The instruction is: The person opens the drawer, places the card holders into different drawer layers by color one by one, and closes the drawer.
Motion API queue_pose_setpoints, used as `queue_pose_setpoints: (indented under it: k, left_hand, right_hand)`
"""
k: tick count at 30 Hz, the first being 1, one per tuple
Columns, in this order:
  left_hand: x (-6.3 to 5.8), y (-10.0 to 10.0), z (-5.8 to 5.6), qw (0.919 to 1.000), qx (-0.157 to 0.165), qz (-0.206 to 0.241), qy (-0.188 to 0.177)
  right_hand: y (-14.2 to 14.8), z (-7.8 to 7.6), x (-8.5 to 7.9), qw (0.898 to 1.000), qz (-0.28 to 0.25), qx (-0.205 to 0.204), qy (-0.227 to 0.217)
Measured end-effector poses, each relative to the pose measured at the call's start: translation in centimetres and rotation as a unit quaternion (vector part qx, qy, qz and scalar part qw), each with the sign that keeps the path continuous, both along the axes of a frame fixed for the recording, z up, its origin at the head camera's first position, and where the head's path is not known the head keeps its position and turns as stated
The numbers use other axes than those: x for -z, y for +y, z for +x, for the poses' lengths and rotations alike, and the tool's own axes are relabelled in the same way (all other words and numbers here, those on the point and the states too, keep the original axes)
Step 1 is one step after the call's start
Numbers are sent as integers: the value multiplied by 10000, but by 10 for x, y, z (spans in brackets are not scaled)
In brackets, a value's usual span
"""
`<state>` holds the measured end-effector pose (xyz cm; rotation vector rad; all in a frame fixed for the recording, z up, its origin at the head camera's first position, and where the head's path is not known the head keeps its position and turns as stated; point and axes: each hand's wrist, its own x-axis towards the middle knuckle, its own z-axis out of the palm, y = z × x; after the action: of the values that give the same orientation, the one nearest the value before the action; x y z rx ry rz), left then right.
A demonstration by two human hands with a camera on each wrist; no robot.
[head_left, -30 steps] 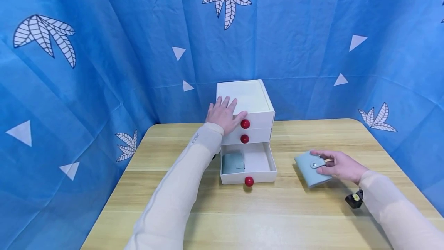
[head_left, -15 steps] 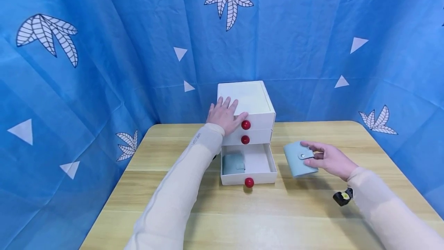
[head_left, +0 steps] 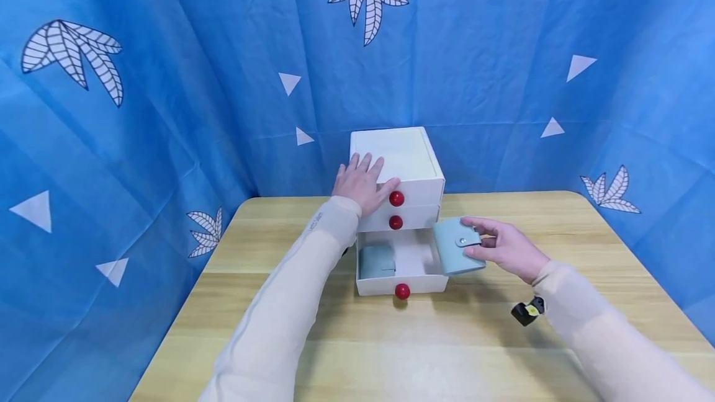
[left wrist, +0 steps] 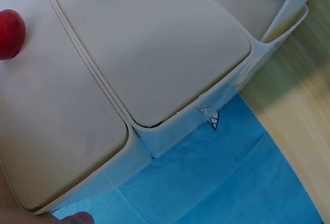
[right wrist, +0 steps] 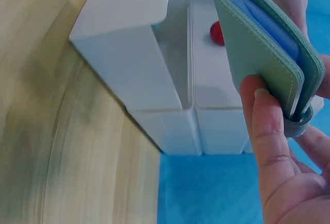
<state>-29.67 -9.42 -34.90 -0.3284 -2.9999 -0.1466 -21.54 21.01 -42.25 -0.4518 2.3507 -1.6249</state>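
A white drawer cabinet [head_left: 399,151] with red knobs stands at the back of the table, its bottom drawer [head_left: 380,286] pulled out. Inside that drawer, on the left, lies a blue-green wallet [head_left: 376,262]. My left hand [head_left: 360,188] rests on the cabinet's top front edge with fingers spread; only a bit of it shows in the left wrist view. A second, light blue card wallet [head_left: 454,247] with a snap strap is pinched in my right hand [head_left: 505,247] at the drawer's right side. The right wrist view shows clear plastic sleeves between this wallet's covers [right wrist: 260,43].
The wooden table [head_left: 424,352] spreads out in front and to both sides of the cabinet. A blue patterned curtain [head_left: 475,79] hangs behind and at the sides. A small black device [head_left: 527,311] hangs under the right wrist.
My right hand has carried the light blue card wallet leftward and slightly farther back, from over the table to the open drawer's right edge. The left hand stays on the cabinet.
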Motion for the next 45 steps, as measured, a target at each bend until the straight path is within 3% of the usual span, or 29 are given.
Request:
queue_pose_setpoints:
  k: [11, 16, 29, 37, 45]
  left_hand:
    - [-3, 2, 2, 10000, 16, -43, -19]
    - [-3, 1, 3, 10000, 50, 18, 46]
    - [3, 1, 4, 9998, 78, 32, 160]
    - [5, 2, 0, 9998, 96, -60, 189]
    - [2, 1, 1, 9998, 64, -80, 180]
  right_hand:
    - [-28, -6, 5, 9994, 112, 293, -154]
    - [-40, -11, 6, 9978, 427, 511, -31]
    - [-58, -21, 20, 9958, 603, 694, 35]
    - [-71, -25, 29, 9924, 1040, 652, 21]
    - [-87, -32, 28, 9856, 1630, 300, 343]
